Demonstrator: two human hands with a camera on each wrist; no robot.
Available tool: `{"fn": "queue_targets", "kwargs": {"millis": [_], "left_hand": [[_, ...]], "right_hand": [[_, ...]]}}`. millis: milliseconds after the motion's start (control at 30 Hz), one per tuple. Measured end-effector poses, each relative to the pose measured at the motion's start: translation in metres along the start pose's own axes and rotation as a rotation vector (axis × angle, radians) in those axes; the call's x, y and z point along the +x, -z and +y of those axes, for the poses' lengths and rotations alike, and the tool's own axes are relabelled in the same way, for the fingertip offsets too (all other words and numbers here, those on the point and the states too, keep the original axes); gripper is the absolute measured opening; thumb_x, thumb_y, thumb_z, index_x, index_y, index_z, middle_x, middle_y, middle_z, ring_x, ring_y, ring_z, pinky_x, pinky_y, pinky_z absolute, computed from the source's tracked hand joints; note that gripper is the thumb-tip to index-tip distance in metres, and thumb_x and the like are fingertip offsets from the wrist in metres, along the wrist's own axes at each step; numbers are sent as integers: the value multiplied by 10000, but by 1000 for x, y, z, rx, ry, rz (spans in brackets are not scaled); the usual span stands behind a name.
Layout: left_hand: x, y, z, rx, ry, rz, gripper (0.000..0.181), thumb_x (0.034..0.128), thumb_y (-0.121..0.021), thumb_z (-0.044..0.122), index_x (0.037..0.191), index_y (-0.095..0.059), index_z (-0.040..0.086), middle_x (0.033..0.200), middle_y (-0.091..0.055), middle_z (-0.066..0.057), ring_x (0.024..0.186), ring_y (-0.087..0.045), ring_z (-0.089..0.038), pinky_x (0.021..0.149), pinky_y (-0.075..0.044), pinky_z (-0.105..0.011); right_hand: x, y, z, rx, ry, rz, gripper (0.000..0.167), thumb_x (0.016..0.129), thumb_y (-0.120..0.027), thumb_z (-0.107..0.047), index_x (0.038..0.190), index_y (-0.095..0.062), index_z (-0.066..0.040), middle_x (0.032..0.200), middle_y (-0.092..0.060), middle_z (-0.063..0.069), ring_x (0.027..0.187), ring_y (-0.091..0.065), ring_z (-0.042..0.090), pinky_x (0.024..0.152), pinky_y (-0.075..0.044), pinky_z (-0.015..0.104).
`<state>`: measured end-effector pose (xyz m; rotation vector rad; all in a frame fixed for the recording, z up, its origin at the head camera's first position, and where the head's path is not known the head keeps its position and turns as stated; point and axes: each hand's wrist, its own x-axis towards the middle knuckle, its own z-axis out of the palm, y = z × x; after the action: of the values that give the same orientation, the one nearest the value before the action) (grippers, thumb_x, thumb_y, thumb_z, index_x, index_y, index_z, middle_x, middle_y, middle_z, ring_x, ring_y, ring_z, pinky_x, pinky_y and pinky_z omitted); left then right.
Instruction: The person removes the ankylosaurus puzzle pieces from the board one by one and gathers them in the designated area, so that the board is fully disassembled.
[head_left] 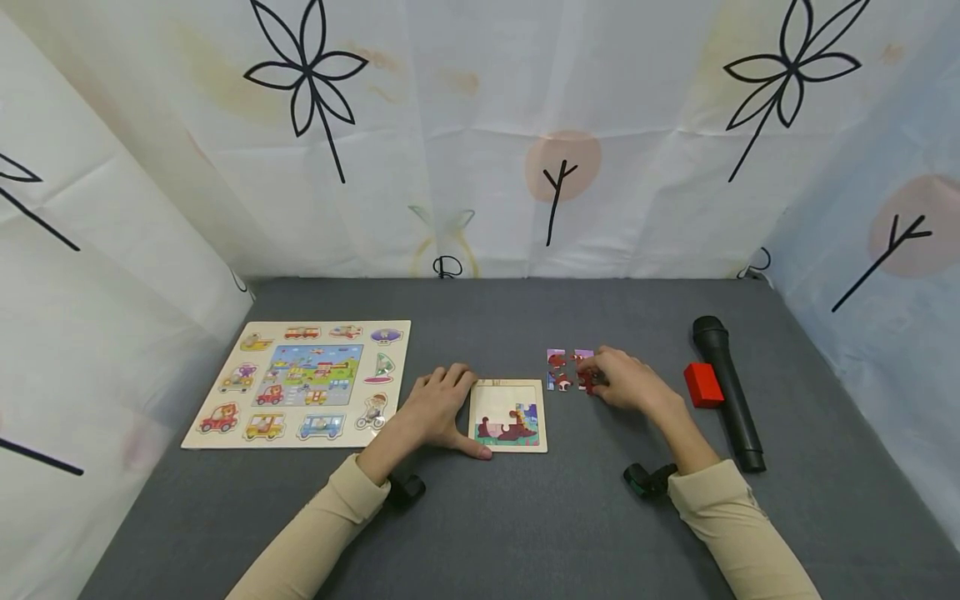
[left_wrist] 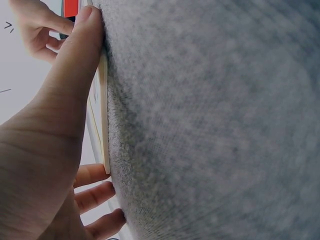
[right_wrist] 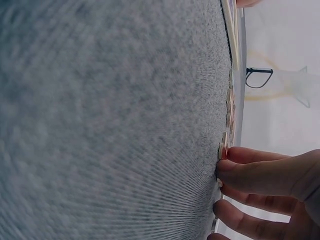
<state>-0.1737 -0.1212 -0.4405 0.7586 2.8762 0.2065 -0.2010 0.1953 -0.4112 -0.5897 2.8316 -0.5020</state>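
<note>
The small wooden jigsaw tray [head_left: 508,382] is set out mid-counter [head_left: 525,525], its left side spanned by the left hand [head_left: 437,414]: thumb at the near edge, fingers extended toward the far corner, nothing clasped, probably as a brace against sliding. And over on the right, a jigsaw piece [right_wrist: 222,150] is pinched by the right hand [head_left: 626,379], thumb and index finger nearly closed. Loose pieces [head_left: 557,360] are laid just beyond the tray's right side, presumably for easy reach, their columns running near to far. The tray is squared to the person, fitted pieces [head_left: 517,432] gathered nearside; a longer axis cannot be told.
</note>
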Motion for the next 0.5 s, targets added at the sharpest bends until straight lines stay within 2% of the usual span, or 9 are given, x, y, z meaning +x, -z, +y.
{"fn": "queue_targets", "kwargs": {"millis": [167, 500], "left_hand": [[-1, 1, 1, -6, -2, -5, 1125, 614, -818, 793, 1459, -463, 140, 1474, -456, -100, 1249, -494, -312, 1038, -447, -580], [-1, 1, 0, 1, -5, 2, 1120, 618, -818, 790, 1458, -464, 139, 1475, -457, -103, 1236, -496, -311, 1031, -451, -577]], "right_hand": [[-1, 0, -1, 5, 3, 3, 350, 890, -734, 4, 1239, -722, -17, 1032, -637, 132, 843, -551, 206, 719, -499, 354], [-5, 2, -3, -8, -6, 17, 377, 883, -738, 2, 1258, -714, -25, 1048, -633, 139, 850, -550, 205, 722, -504, 361]]}}
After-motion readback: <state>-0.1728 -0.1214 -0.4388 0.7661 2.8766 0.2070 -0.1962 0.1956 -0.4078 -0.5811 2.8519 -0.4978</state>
